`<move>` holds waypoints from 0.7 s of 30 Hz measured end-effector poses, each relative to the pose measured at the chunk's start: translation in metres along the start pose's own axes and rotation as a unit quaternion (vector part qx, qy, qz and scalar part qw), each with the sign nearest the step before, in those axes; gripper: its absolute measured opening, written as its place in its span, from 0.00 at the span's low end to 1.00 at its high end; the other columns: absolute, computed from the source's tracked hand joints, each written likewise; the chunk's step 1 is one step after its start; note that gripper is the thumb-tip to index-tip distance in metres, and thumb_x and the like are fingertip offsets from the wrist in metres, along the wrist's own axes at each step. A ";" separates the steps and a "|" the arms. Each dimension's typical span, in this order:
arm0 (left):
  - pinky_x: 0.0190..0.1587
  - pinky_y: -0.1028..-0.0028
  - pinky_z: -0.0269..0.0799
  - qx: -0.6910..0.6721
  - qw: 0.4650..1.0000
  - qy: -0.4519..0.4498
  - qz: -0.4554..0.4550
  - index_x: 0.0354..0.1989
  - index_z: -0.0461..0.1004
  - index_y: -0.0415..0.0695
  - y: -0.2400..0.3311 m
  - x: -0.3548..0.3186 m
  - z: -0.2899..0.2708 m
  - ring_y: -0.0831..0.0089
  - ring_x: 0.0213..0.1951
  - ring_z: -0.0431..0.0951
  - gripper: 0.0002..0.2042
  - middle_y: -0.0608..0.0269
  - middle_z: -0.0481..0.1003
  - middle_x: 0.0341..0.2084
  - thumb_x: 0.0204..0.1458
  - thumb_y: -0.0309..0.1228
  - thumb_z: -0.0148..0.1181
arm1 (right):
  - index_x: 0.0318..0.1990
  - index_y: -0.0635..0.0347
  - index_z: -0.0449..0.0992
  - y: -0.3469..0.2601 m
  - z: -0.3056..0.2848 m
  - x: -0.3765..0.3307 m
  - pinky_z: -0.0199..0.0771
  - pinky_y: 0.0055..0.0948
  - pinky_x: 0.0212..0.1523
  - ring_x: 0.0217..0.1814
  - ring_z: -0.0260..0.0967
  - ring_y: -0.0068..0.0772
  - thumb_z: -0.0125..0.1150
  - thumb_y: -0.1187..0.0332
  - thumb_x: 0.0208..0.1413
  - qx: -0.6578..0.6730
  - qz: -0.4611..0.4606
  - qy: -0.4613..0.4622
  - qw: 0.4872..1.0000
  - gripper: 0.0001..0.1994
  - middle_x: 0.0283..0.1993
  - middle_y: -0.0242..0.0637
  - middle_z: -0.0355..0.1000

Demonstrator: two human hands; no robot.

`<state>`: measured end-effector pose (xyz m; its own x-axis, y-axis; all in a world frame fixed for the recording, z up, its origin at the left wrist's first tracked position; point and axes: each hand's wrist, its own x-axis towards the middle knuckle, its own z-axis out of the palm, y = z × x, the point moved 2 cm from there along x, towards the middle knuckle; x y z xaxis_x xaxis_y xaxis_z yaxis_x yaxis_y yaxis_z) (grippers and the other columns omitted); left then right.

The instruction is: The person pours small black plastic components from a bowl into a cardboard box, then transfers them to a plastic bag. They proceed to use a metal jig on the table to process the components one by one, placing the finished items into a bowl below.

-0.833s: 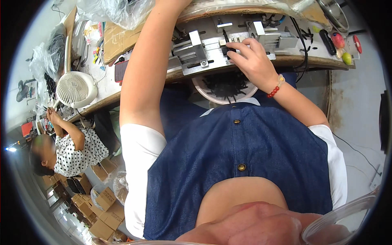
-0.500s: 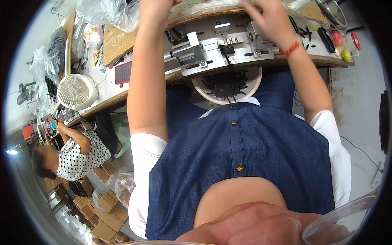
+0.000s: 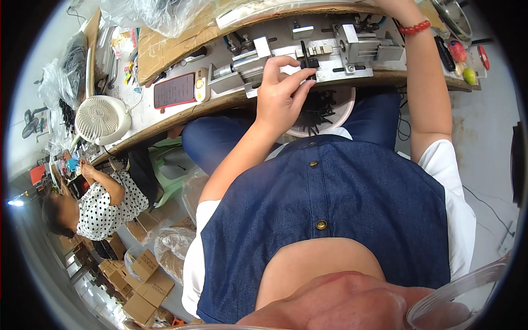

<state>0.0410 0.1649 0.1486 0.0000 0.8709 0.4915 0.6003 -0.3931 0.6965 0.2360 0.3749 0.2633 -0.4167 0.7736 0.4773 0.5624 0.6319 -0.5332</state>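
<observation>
My left hand (image 3: pixel 281 93) is at the middle of a metal clamping fixture (image 3: pixel 352 74) on the bench. Its bent fingers and thumb close around a small black piece (image 3: pixel 311 64) at the fixture's front, partly hidden by the fingertips. A thin black strip (image 3: pixel 304 50) stands up beside a pale notched block (image 3: pixel 321 50). Beyond the fixture's right side, my right hand (image 3: pixel 397 6) reaches to the top edge of the picture. Its fingers are cut off from view; a red bead bracelet circles that wrist. Below the fixture, a pale round basket (image 3: pixel 347 110) holds many thin black pieces (image 3: pixel 323 110).
Left on the bench lie a red-edged phone (image 3: pixel 174 91), cardboard (image 3: pixel 170 52) and a white fan (image 3: pixel 103 121). A black-handled tool (image 3: pixel 441 54) and a green fruit-like object (image 3: pixel 469 76) sit at right. Another person (image 3: pixel 104 203) works further left, near cartons (image 3: pixel 148 291).
My left hand has come down from the top edge to the black piece on the fixture. My right hand has moved right and farther away, partly out of the picture.
</observation>
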 end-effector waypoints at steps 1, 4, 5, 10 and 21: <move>0.30 0.76 0.77 0.012 1.000 -0.001 0.004 0.44 0.85 0.46 -0.002 0.000 0.004 0.76 0.27 0.80 0.12 0.60 0.71 0.46 0.51 0.20 0.71 | 0.39 0.65 0.78 0.002 -0.004 -0.003 0.70 0.30 0.30 0.27 0.70 0.26 0.67 0.67 0.55 0.035 0.002 0.021 0.999 0.10 0.26 0.36 0.74; 0.34 0.71 0.80 0.029 1.000 -0.008 -0.003 0.44 0.84 0.46 -0.005 0.002 0.012 0.69 0.31 0.83 0.10 0.61 0.76 0.49 0.53 0.24 0.70 | 0.39 0.64 0.79 0.013 -0.011 -0.001 0.68 0.21 0.30 0.29 0.69 0.17 0.66 0.67 0.60 0.165 0.057 0.001 0.985 0.09 0.28 0.27 0.74; 0.35 0.69 0.80 0.031 0.999 -0.012 -0.008 0.43 0.84 0.47 -0.006 0.003 0.014 0.66 0.33 0.84 0.09 0.62 0.78 0.50 0.54 0.25 0.69 | 0.39 0.63 0.79 0.014 -0.013 -0.001 0.68 0.20 0.30 0.30 0.69 0.16 0.66 0.67 0.61 0.216 0.071 0.008 0.974 0.08 0.28 0.26 0.74; 0.42 0.66 0.83 0.067 0.998 -0.016 0.013 0.47 0.83 0.48 -0.005 0.005 0.015 0.60 0.42 0.86 0.11 0.62 0.80 0.54 0.56 0.29 0.67 | 0.46 0.63 0.77 0.021 -0.024 -0.014 0.72 0.17 0.31 0.28 0.73 0.18 0.67 0.64 0.65 0.374 0.141 0.035 0.916 0.11 0.29 0.29 0.76; 0.31 0.65 0.75 0.160 0.975 0.104 0.117 0.41 0.85 0.45 0.007 0.099 -0.030 0.59 0.26 0.79 0.07 0.58 0.80 0.31 0.57 0.25 0.64 | 0.46 0.59 0.79 -0.055 0.023 -0.131 0.70 0.31 0.57 0.53 0.71 0.39 0.65 0.72 0.59 0.113 -0.124 -0.020 0.986 0.08 0.54 0.37 0.77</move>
<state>0.0207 0.2396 0.2179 0.0246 0.6764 0.7361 0.8216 -0.4331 0.3706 0.2429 0.2396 0.2142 -0.5513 0.5923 0.5875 0.2674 0.7925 -0.5481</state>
